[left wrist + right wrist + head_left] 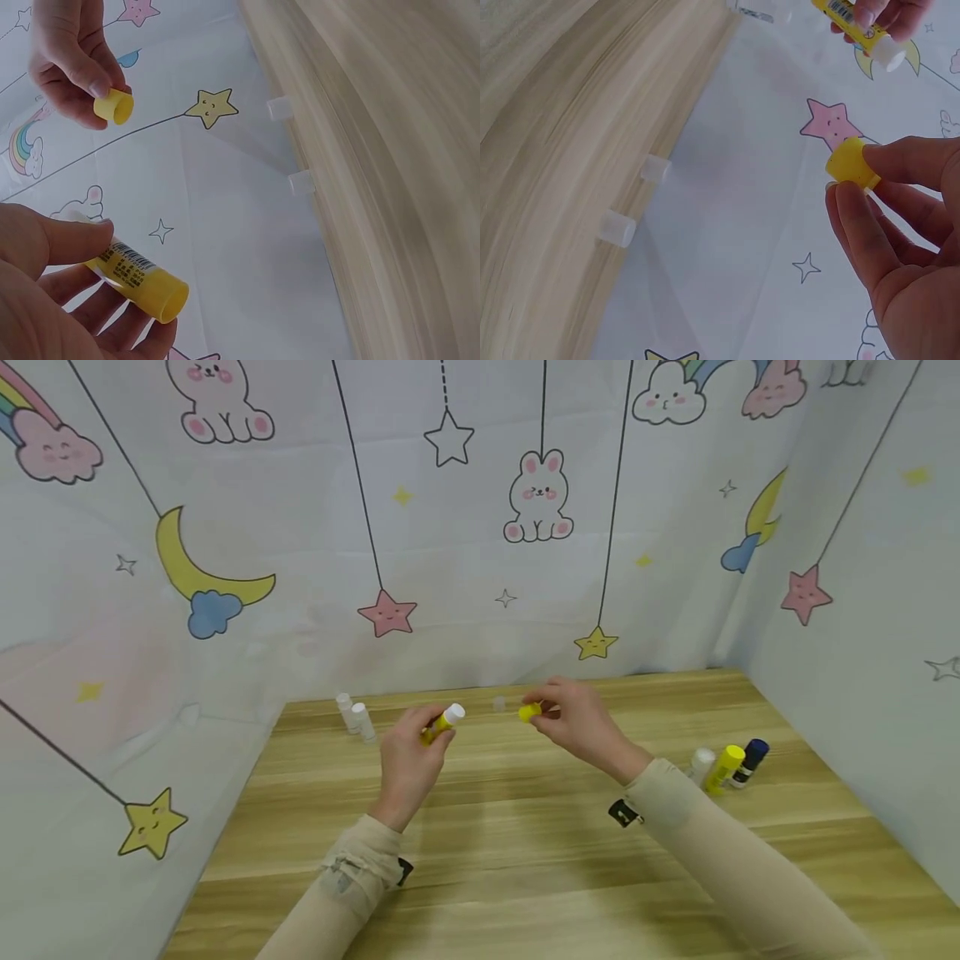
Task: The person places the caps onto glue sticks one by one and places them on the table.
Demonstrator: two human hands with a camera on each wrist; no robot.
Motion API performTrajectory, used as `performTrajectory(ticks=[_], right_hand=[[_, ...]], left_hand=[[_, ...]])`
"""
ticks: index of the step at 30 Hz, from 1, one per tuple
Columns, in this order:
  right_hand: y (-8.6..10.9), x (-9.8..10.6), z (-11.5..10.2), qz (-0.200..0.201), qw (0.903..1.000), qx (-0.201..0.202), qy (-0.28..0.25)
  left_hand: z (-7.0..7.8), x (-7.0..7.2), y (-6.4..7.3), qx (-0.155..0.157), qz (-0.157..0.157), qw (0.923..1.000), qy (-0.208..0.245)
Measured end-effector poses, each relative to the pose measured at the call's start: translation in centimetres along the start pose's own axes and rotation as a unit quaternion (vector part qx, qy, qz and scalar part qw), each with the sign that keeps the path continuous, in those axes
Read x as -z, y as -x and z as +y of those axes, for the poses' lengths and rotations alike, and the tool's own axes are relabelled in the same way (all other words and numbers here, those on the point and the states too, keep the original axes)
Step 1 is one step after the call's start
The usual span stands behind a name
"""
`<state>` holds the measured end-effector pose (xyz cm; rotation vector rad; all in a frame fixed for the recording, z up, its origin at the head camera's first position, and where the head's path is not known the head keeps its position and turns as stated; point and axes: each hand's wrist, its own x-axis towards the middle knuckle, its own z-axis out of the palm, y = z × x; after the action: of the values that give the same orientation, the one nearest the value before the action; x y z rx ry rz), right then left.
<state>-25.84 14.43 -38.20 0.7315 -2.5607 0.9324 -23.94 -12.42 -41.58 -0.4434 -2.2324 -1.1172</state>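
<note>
My left hand (pixel 411 758) grips a yellow glue stick (pixel 142 281), its white glue end (pixel 454 713) uncovered and pointing up and to the right in the head view. A barcode and small print show on its label in the left wrist view. Across from it, my right hand (pixel 585 722) pinches a small yellow cap (pixel 853 163) between thumb and fingertips. Cap and glue stick are apart, both held up above the wooden table (pixel 480 835). The cap's open end faces the left wrist camera.
Two whitish translucent caps (pixel 618 228) stand near the table's back edge. At the back left are two clear-white glue sticks (pixel 363 723). On the right stand a white-capped stick (pixel 702 765), a yellow glue stick (pixel 724 768) and a dark blue-capped one (pixel 752 763). A printed cloth (pixel 465 552) hangs behind.
</note>
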Motion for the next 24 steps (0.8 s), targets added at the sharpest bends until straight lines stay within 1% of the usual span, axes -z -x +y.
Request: performTrajectory(ticks=[7,16,24], right_hand=[[0.4,0.0,-0.6,0.005,0.9996,-0.002,-0.028],[0.5,-0.7,-1.5,0.019,0.9976,-0.002,-0.066],[0.5,-1.4,-1.9,0.016,0.9952,-0.01,-0.096]], left_hand=[[0.3,-0.6,0.2,-0.015,-0.003,0.9998,-0.012],[0.7,-1.2,0.6,-0.013,-0.018,0.9995,-0.024],[1.0,-1.7,0.9,-0.032,-0.026,0.9986,-0.032]])
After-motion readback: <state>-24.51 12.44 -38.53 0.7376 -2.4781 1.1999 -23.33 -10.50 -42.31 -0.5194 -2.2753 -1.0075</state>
